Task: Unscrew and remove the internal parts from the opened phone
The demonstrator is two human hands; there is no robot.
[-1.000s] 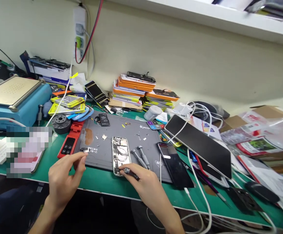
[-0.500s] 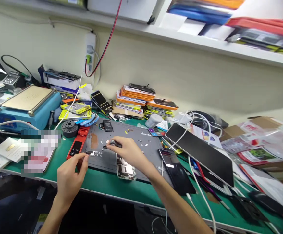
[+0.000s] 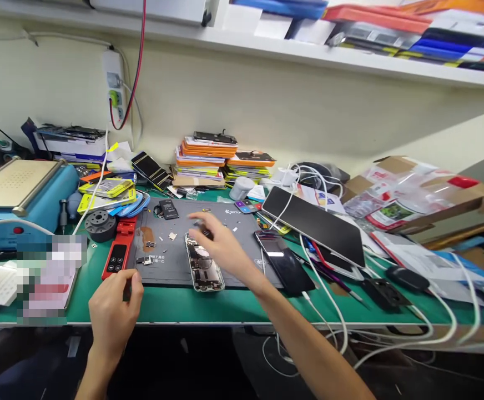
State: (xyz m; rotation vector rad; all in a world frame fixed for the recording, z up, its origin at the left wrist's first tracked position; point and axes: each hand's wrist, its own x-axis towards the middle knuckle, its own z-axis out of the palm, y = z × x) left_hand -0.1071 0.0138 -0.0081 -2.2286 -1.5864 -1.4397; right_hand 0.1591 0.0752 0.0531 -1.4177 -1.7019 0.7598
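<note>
Over the grey work mat (image 3: pixel 233 272), my right hand (image 3: pixel 219 241) is closed around a dark tool (image 3: pixel 200 225), blurred and partly hidden by the fingers. Below it lies an opened phone (image 3: pixel 208 272) with its inner parts showing. My left hand (image 3: pixel 115 305) rests near the mat's lower left corner, its fingers curled; what they hold, if anything, is too small to name. A small metal part (image 3: pixel 145 260) lies on the mat just above that hand. Another small part (image 3: pixel 172 236) and a black battery (image 3: pixel 169 209) are farther back on the mat.
A red device (image 3: pixel 117 255) and a round black holder (image 3: pixel 100 225) stand left of the mat. Right of it lie a dark phone (image 3: pixel 283 261), a large black screen (image 3: pixel 317 225) and white cables. Stacked boxes (image 3: pixel 206 158) line the wall.
The view has shifted to the right. My right hand has moved up from the mat's left part to above the opened phone. My left hand has drawn back from the small metal part.
</note>
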